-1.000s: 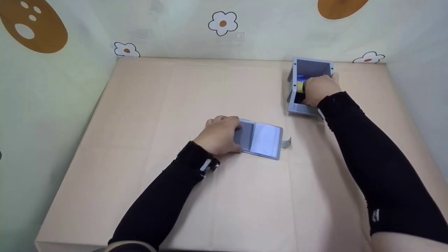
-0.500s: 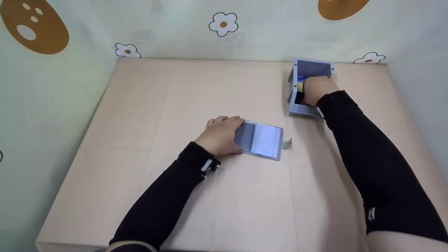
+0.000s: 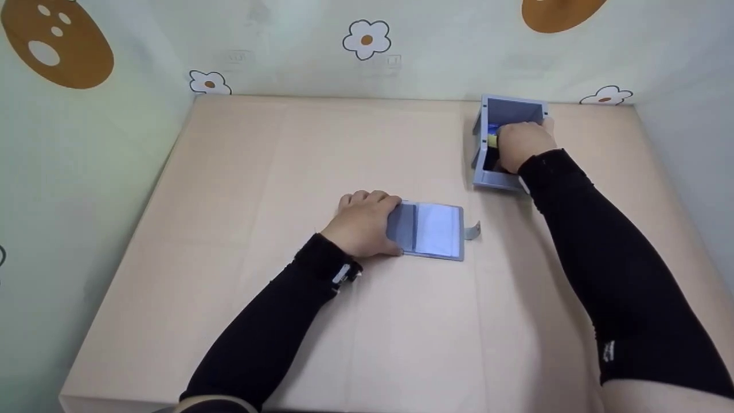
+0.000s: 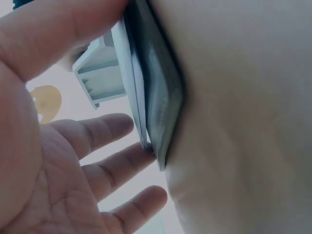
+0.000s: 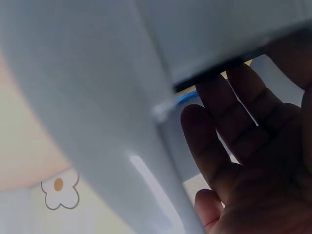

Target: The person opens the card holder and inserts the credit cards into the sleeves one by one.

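In the head view my left hand (image 3: 364, 226) holds a grey card holder (image 3: 438, 229) that lies opened on the table, clear sleeves facing up. Thumb and index finger sit at its opposite long edges; the left wrist view shows the other fingers spread loosely beside its edge (image 4: 163, 105). A snap strap (image 3: 472, 230) sticks out on its right. My right hand (image 3: 524, 143) reaches into a grey bin (image 3: 502, 180). Blue (image 3: 493, 129), yellow (image 3: 492, 141) and black (image 3: 491, 158) things show beside it. In the right wrist view its fingertips go behind a dark edge (image 5: 209, 74); any grip is hidden.
The table (image 3: 258, 172) has a pale peach cover. Behind it, close to the bin's back, rises a wall (image 3: 298, 63) with flower prints. Side walls stand at left and right. Black sleeves cover both forearms.
The card holder has turned slightly and now lies straighter, its right end a little higher in view. My left thumb and index finger have shifted slightly; my right hand stays in the bin.
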`<act>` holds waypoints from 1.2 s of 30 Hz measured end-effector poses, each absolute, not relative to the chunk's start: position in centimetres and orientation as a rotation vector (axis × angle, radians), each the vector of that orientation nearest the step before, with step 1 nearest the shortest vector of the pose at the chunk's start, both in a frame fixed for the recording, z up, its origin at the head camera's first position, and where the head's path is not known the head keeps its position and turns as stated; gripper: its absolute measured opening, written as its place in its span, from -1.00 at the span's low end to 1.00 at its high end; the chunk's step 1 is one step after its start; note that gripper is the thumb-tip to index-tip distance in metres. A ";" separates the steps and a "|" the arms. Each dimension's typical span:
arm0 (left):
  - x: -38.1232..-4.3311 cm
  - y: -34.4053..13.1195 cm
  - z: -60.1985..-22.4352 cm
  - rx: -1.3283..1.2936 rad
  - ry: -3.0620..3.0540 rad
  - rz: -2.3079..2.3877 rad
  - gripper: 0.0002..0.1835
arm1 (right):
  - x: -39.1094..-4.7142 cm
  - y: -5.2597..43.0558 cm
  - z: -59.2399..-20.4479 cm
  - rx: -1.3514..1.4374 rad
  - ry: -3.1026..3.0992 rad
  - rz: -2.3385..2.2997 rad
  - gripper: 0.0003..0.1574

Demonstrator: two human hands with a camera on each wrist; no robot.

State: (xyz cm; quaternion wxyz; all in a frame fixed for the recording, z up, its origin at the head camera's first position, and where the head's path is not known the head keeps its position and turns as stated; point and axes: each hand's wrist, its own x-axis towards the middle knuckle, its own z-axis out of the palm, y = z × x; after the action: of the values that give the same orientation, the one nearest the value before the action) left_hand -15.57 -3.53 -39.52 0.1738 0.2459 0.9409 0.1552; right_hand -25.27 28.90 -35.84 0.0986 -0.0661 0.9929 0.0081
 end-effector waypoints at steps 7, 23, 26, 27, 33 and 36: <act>-15.5 -3.4 -39.5 0.692 2.671 0.426 0.09 | -25.2 28.9 -35.9 -0.197 2.953 -0.008 -0.55; -15.4 -3.5 -39.4 0.690 2.666 0.436 0.08 | -25.7 28.8 -35.8 -0.237 2.831 -0.022 -0.48; -15.4 -3.5 -39.4 0.692 2.667 0.437 0.07 | -25.9 28.8 -35.8 -0.232 2.795 0.003 -0.48; -15.4 -3.5 -39.4 0.693 2.668 0.437 0.07 | -26.0 28.8 -35.8 -0.228 2.784 0.006 -0.48; -15.4 -3.5 -39.4 0.689 2.672 0.433 0.07 | -26.3 28.9 -35.8 -0.213 2.756 0.006 -0.40; -15.4 -3.4 -39.3 0.689 2.670 0.433 0.08 | -26.3 29.1 -35.9 -0.213 2.752 -0.010 -0.34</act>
State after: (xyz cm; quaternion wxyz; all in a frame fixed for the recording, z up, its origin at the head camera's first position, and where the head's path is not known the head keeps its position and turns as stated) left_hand -15.39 -3.43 -39.29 0.1742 0.2430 0.9419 0.1529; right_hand -26.29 29.07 -35.89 0.1895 -0.0756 0.9790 -0.0037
